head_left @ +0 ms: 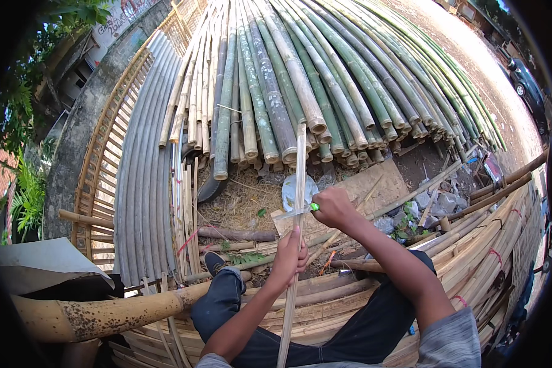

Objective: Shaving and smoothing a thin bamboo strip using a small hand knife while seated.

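Note:
My left hand [288, 257] is closed around a long split bamboo strip [301, 156] that stands upright in front of me. The strip's lower end runs down between my thighs. My right hand [335, 210] grips the bright green handle of a knife [286, 214]. Its blade lies crosswise on the strip, a little above my left hand, pointing left. Whether the edge has bitten into the bamboo I cannot tell.
Ahead lies a big stack of green bamboo poles [276, 80]. Corrugated grey sheets [144, 172] and a bamboo rack [95, 178] stand left. A thick yellow pole [98, 318] crosses lower left. Bundled split bamboo [472, 264] lies right, near rubble [420, 202] and cardboard [380, 184].

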A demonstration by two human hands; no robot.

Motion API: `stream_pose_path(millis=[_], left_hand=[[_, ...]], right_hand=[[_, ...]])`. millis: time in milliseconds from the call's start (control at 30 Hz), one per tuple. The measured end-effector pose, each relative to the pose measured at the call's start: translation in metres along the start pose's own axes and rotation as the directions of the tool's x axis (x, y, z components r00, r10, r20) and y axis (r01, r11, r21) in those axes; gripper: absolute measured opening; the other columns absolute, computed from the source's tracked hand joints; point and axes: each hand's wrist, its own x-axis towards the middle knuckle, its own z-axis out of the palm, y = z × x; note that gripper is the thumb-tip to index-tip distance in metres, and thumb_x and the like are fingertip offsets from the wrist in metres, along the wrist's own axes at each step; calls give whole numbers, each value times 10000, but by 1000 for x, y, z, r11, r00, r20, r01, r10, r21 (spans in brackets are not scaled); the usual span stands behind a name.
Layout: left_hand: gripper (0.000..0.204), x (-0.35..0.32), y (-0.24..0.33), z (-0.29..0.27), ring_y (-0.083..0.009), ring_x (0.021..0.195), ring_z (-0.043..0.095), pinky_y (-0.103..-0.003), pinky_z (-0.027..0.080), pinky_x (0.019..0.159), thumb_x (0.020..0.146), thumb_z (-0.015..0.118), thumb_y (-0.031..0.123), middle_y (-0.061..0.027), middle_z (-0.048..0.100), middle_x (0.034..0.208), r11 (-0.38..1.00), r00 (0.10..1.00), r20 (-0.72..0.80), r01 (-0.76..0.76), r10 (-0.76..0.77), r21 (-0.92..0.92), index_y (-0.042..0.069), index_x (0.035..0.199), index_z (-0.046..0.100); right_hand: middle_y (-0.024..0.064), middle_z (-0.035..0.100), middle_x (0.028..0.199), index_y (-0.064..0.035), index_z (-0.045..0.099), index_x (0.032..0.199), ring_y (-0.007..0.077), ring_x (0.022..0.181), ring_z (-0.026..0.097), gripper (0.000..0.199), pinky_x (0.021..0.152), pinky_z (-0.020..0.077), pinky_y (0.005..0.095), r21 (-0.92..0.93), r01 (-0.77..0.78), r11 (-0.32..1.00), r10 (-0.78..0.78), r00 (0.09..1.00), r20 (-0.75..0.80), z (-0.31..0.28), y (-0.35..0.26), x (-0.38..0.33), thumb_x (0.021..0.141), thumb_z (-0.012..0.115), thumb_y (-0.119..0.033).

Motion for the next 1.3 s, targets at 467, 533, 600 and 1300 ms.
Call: stream_pose_path(millis=[467, 533, 600, 1300], left_hand=[[410, -18, -33, 18, -39, 375, 206, -200, 153, 314, 992, 337, 454, 42, 259, 538, 960, 912, 334, 273, -237, -65, 91, 802, 355], [412, -10, -26, 16, -46, 371, 182, -201, 143, 307, 993, 324, 463, 45, 226, 524, 987, 961, 233, 160, -148, -32, 97, 809, 365], [338, -3, -20, 11, -42, 377, 216, -201, 167, 313, 986, 407, 392, 43, 256, 530, 987, 962, 246, 145, -122, -75, 96, 829, 366], [288, -14, -19, 19, -98, 453, 462, -268, 396, 416, 826, 665, 248, -26, 503, 613, 725, 970, 175, -244, 170, 644, 40, 838, 466]], right_hand=[[284, 606, 827, 43, 620, 719, 437, 805, 599, 326, 701, 486, 486, -81, -390, 917, 380, 918, -114, -51, 79, 6, 811, 525, -255], [274, 603, 736, 55, 618, 683, 445, 739, 595, 329, 689, 478, 507, 60, -399, 915, 402, 914, -45, -51, 55, 15, 795, 541, -245], [267, 602, 700, 53, 624, 677, 444, 703, 597, 324, 687, 479, 513, 135, -363, 922, 358, 932, 61, -46, 33, 14, 789, 547, -241], [218, 572, 681, -4, 579, 637, 401, 715, 567, 303, 664, 439, 492, -32, -38, 999, 39, 999, 37, -81, 74, 6, 804, 511, -248]])
